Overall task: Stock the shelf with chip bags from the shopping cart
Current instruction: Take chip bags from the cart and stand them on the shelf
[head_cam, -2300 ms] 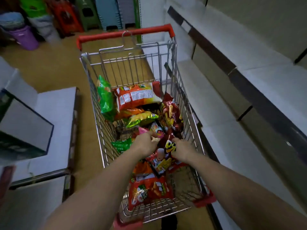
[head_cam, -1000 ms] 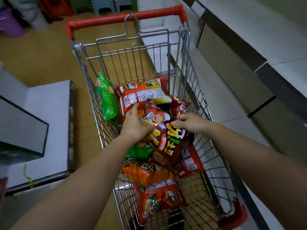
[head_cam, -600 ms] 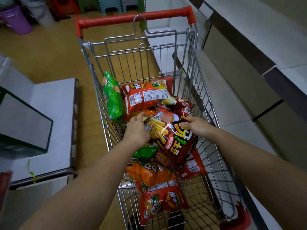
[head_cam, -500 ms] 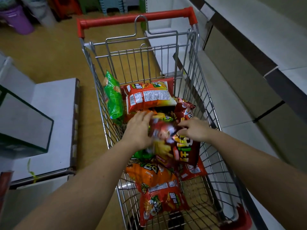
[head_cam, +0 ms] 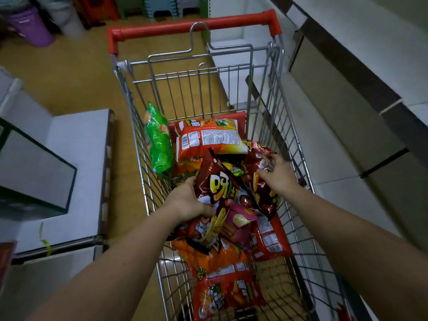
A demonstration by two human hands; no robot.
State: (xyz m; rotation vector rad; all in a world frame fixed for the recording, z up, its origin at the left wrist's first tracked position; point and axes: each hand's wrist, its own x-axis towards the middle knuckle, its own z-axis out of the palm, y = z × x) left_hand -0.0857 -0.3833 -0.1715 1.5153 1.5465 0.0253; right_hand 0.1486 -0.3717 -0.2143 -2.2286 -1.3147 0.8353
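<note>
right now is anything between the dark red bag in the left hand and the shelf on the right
Yes: the cart's right wire wall stands between the dark red bag and the shelf. The left hand must lift it over the rim.

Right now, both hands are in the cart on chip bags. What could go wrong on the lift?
1. The left hand holds the dark red bag by one edge only; that grip may slip on glossy film.
2. The right hand lies on a second dark red bag, seemingly without curled fingers; it may stay behind.
3. The pink bag lies partly under the held one and may get dragged.
</note>
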